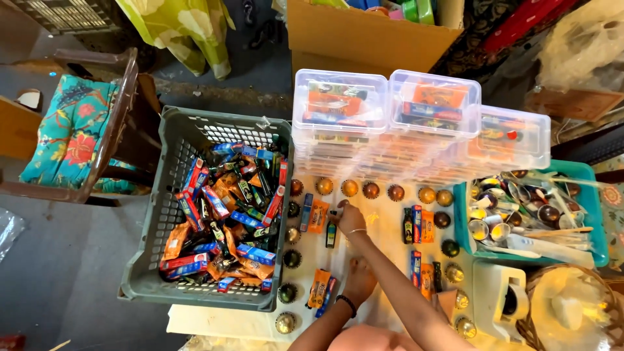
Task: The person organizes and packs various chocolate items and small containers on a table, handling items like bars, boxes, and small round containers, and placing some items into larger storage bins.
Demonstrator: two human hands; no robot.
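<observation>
My right hand (351, 219) reaches across the white table (383, 218), its fingertips on the top end of a small dark bottle (331, 234) that lies beside an orange sachet (318, 216) and a blue box (307, 212). My left hand (361, 279) rests on the table nearer to me with nothing in it, next to another orange sachet (318, 286) and a thin blue box (327, 292). Round foil-topped cups (371, 190) ring the table's edges. More sets of small packets (419, 225) lie to the right.
A grey plastic crate (170, 195) full of small boxes, sachets and bottles stands on the left. Stacked clear lidded boxes (390, 123) line the far edge, with a cardboard box (370, 32) behind. A teal tray (588, 214) of cups and sticks is on the right. A cushioned chair (71, 130) stands far left.
</observation>
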